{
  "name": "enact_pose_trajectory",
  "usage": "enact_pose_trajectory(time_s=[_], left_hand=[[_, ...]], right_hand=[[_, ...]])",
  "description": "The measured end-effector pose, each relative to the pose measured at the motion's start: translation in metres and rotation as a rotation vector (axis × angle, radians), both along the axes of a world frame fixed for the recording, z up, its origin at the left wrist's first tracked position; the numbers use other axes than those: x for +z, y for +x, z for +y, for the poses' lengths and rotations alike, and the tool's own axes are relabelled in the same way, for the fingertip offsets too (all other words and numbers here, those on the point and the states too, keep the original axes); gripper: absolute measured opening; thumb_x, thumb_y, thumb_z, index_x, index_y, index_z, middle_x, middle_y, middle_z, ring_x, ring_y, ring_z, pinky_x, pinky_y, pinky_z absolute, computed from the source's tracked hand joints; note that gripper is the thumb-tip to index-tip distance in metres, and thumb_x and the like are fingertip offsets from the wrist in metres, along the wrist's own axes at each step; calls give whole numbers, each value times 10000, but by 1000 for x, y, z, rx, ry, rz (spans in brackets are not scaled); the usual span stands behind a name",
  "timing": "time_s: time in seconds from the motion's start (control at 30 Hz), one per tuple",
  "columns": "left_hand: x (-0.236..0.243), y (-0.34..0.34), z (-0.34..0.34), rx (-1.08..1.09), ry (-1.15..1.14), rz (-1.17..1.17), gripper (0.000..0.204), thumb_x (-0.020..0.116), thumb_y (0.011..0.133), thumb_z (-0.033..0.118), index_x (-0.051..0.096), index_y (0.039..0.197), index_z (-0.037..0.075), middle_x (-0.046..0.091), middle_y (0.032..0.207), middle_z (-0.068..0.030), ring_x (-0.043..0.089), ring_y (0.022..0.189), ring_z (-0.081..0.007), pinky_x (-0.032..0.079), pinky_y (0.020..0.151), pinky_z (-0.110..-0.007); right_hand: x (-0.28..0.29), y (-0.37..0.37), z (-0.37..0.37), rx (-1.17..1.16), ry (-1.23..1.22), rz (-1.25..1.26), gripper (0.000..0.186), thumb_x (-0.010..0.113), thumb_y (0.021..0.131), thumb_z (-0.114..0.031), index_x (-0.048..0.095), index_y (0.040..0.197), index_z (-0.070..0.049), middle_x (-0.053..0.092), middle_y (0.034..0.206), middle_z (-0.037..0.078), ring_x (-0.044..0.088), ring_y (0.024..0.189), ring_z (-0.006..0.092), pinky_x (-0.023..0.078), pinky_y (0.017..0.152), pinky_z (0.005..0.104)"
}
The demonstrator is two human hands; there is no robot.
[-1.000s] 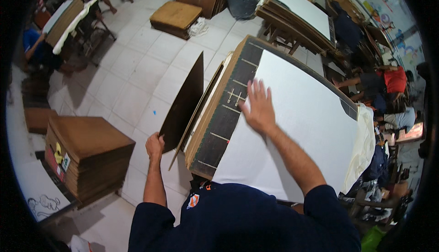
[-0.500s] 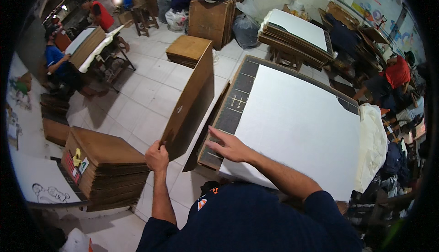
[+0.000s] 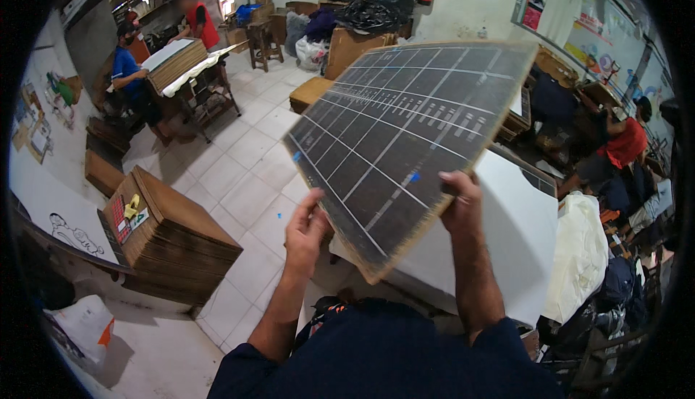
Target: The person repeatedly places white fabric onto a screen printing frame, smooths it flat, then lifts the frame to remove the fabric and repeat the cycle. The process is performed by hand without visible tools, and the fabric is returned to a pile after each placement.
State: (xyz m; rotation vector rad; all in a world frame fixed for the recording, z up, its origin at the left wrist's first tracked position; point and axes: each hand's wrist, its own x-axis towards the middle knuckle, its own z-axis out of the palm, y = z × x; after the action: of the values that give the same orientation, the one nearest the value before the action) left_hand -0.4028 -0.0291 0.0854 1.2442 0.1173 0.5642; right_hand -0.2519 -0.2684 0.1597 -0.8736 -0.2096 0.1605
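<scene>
A large thin board (image 3: 405, 120) is raised in front of me, tilted, its dark face ruled with a white grid and marked with small blue patches. Its right edge is in the grip of my right hand (image 3: 462, 200), with the fingers going underneath. At the lower left edge my left hand (image 3: 305, 231) has its curled fingers against the board, steadying it. Below the board lies a white sheet (image 3: 507, 254) on a stack of boards, partly hidden by it. A dark gridded corner (image 3: 539, 179) of the stack's top board shows past the sheet.
Brown boards (image 3: 174, 236) are piled at my left. Cream cloth (image 3: 579, 254) hangs at the table's right end. Two people work at another board stack (image 3: 177, 66) at the far left. A person in red (image 3: 626, 142) bends at the right. Tiled floor (image 3: 253, 174) lies between.
The board has swung from upright at my left to a tilted position over the white sheet, its gridded face now showing. My right hand has moved from the stack's edge onto the board.
</scene>
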Motion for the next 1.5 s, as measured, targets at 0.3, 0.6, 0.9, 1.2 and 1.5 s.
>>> enact_pose_trajectory(time_s=[0.3, 0.6, 0.9, 1.2, 1.5], left_hand=[[-61, 32, -31, -239, -1020, 152, 695, 438, 976, 628, 492, 1318, 26, 554, 1363, -148, 515, 1274, -299, 396, 1094, -471], [-54, -7, -92, -161, -932, 330, 772, 213, 993, 666, 394, 1476, 91, 415, 1518, -158, 389, 1384, -385, 274, 1145, -596], [18, -9, -90, -217, -639, 63, 679, 385, 1008, 556, 371, 1491, 79, 381, 1529, -163, 354, 1399, -347, 255, 1145, -564], [228, -1, -41, -373, -139, -795, 497, 484, 1019, 391, 515, 1334, 7, 580, 1330, -211, 509, 1294, -295, 292, 1124, -449], [21, 29, -185, -79, -20, -70, 411, 578, 1015, 333, 487, 1266, 20, 568, 1209, -129, 536, 1131, -207, 423, 1014, -345]], right_hand=[[-69, -94, -233, -360, -238, 97, 459, 669, 627, -167, 663, 1049, 12, 698, 997, 125, 680, 907, 269, 565, 823, 388], [-54, -190, -349, -855, -575, 41, 558, 657, 940, -445, 565, 1297, -27, 603, 1196, 121, 570, 1131, 260, 424, 1020, 393], [134, -209, -382, -1448, -1782, -367, 625, 649, 960, -295, 417, 1452, 14, 496, 1444, 197, 471, 1331, 321, 340, 1122, 392], [42, -207, -491, -874, -417, -420, 616, 647, 950, -379, 478, 1423, -23, 504, 1432, 132, 520, 1247, 284, 419, 1051, 450], [3, -227, -381, -986, 254, -273, 635, 639, 948, -408, 444, 1435, -50, 498, 1444, 131, 502, 1272, 340, 431, 1044, 537]])
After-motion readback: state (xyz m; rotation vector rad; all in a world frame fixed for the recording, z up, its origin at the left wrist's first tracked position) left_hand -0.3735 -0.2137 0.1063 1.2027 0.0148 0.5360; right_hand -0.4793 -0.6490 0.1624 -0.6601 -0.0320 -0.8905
